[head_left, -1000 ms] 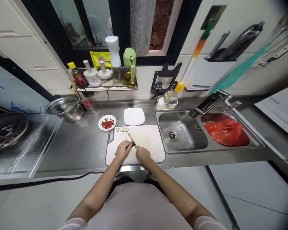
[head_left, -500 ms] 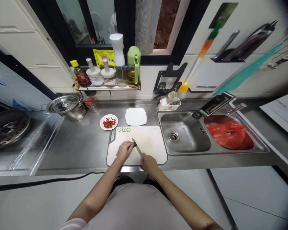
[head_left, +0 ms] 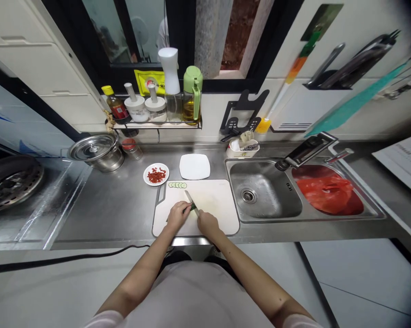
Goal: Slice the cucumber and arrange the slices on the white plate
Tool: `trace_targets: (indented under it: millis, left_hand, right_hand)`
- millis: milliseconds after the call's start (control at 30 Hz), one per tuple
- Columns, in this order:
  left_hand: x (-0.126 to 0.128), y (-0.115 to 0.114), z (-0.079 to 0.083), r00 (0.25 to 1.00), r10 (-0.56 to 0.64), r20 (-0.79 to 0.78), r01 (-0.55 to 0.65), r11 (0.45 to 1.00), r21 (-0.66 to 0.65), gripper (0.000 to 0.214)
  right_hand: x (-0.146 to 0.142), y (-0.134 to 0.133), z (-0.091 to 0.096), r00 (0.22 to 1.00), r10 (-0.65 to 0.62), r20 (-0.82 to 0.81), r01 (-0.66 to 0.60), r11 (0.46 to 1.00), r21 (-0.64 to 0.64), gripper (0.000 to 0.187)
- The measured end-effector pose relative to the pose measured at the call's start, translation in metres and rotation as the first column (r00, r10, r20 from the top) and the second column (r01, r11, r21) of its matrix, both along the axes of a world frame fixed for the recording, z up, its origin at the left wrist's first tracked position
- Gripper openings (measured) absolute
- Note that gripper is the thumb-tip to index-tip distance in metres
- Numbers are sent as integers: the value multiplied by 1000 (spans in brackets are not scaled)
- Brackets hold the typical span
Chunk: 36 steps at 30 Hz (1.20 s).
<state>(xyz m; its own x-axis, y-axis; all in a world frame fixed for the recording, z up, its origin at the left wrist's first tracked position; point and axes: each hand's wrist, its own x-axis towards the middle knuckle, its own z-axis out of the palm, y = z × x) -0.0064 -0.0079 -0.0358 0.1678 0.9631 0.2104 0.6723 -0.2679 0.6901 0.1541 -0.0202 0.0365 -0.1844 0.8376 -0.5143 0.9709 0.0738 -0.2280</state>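
On a white cutting board [head_left: 215, 196], my left hand [head_left: 178, 216] is closed over a dark green cucumber [head_left: 192, 207], most of it hidden under my fingers and palm. My right hand [head_left: 208, 224] grips the handle of a kitchen knife [head_left: 189, 197]. The blade lies against the cucumber's right end, its tip pointing away from me and to the left. A short row of pale cucumber slices [head_left: 177, 185] rests at the board's far left corner.
Behind the board are a white plate of small red pieces [head_left: 156, 175] and a square white plate [head_left: 194, 166]. To the right is a steel sink [head_left: 267, 196] with a faucet [head_left: 304, 152]. A lidded pot [head_left: 98, 152] stands at left, below a condiment shelf [head_left: 157, 125].
My right hand and the knife have moved forward and slightly left, so the blade reaches farther past the cucumber. My left hand has stayed nearly in place.
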Motion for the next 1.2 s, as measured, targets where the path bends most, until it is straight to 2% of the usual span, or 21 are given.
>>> trace_targets:
  millis: [267,533,1200]
  left_hand:
    - [0,0,2,1000,0,-13,0,1000,-2,22]
    - [0,-1,3,1000,0,-21,0,1000,12,22]
    - [1,-1,3,1000,8,-20,-8,1000,-11,23]
  right_hand:
    - [-8,12,-1,999,1,-46,2,998,63,30]
    - [-12,17,2,998,9,-67,-4,998,70,33]
    - [15,-19,7,1000,-27,1,27,999,-39,27]
